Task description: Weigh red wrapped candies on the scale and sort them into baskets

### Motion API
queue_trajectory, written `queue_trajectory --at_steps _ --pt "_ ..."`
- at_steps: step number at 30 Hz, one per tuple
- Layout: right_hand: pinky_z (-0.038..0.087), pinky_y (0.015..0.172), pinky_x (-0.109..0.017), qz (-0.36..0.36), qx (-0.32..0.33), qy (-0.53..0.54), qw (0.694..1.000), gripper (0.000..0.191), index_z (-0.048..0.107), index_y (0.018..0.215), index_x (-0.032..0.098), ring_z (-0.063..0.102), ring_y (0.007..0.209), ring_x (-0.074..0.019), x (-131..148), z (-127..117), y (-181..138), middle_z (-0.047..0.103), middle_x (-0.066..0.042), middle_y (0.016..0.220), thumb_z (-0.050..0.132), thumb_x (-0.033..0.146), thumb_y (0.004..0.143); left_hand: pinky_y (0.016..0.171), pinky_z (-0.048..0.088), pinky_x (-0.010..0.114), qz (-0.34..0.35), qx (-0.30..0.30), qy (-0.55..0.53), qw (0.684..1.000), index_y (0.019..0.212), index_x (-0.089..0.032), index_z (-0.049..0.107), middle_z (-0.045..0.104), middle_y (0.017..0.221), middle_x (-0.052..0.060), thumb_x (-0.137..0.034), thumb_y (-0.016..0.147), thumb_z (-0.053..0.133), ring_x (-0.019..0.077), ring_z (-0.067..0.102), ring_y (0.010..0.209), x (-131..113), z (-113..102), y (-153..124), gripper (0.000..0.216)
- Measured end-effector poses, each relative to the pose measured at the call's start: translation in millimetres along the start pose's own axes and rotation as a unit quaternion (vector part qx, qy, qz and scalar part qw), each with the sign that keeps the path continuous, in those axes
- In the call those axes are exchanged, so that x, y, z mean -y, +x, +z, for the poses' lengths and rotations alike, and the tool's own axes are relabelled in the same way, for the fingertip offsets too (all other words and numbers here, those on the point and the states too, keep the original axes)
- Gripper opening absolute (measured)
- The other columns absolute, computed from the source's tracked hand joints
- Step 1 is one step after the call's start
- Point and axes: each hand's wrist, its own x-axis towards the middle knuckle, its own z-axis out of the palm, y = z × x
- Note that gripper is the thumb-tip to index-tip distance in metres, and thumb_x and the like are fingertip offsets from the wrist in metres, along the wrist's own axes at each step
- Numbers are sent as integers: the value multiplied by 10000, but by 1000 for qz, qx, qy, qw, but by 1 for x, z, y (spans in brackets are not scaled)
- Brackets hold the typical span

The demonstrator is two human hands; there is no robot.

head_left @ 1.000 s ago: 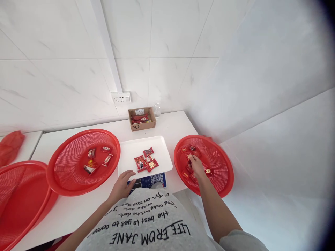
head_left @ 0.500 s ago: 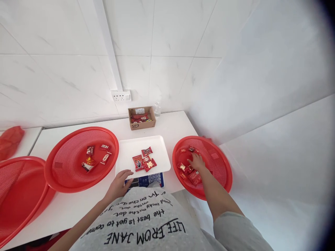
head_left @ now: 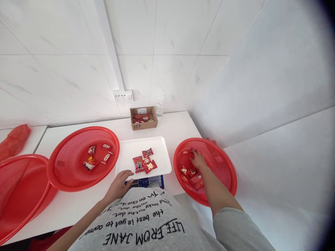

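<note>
A: Where are your hands, and what do they have hold of?

B: Your right hand (head_left: 198, 160) reaches into the right basket (head_left: 226, 174), at the table's (head_left: 179, 125) right edge. Its fingers are bent down by the red packet (head_left: 194, 150) near the basket's far rim; you cannot tell whether they are clamped on it. Your left hand (head_left: 120, 184) is by the near left corner of the white tray (head_left: 124, 150), thumb apart from the fingers, grasping nothing that shows.

A: How does that packet point?

B: Your hand covers part of it, so its long axis is unclear. Left of your fingertips, a small packet (head_left: 185, 152) lies crosswise, left to right. Closer to the basket's left rim, a gold-printed packet (head_left: 183, 169) slants from far left to near right.

A: And on the tray?

B: The packet with a large black character (head_left: 138, 164) has its long axis running far to near. Beyond it to the right, a darker packet (head_left: 148, 152) lies left to right, its right end tipped slightly toward the tray's far edge.
</note>
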Motion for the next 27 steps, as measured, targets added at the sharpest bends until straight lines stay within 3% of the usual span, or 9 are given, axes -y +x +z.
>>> queue_trajectory --at_steps 6,9,13,18,22,27 --pt "210 1025 -512 -27 16 -19 999 615 236 1409 297 47 1375 -284 19 14 -16 36 -38 1526 441 291 830 859 496 358 -1 11 -8 1000 1004 -232 615 659 1050 71 -330 833 457 208 598 997 0 0 1 253" --pt "161 1039 -520 -51 30 -13 998 615 239 1408 290 17 1377 -269 29 16 -18 75 -21 1524 419 224 825 867 488 359 -3 12 -16 1000 1008 -229 611 652 1058 69 -328 834 456 206 588 1009 -2 1 4 254" --pt "186 1033 -480 -49 19 10 999 544 382 1334 267 152 1343 -262 39 17 -19 255 -52 1471 444 211 797 863 489 354 0 22 -20 1000 1006 -229 608 647 1063 65 -321 834 460 201 589 1005 -3 2 6 245" --pt "267 969 -384 -50 -21 45 998 383 573 1115 191 435 1142 -259 47 25 -34 511 -120 1231 405 114 780 870 488 348 1 23 -23 999 1002 -234 608 644 1065 60 -326 839 454 199 584 1018 -1 4 6 242" --pt "357 838 -341 -39 -47 106 992 269 592 971 147 525 982 -249 48 27 -47 590 -137 1050 382 126 804 882 486 345 -3 26 -25 999 1010 -234 604 641 1077 58 -307 839 461 196 576 1037 0 6 4 235" --pt "416 653 -289 -2 -93 206 974 266 530 889 170 551 712 -191 56 9 -69 610 -73 807 325 339 879 881 490 362 -6 36 -31 999 1008 -219 604 646 1074 70 -292 837 466 205 579 1039 0 4 3 231"
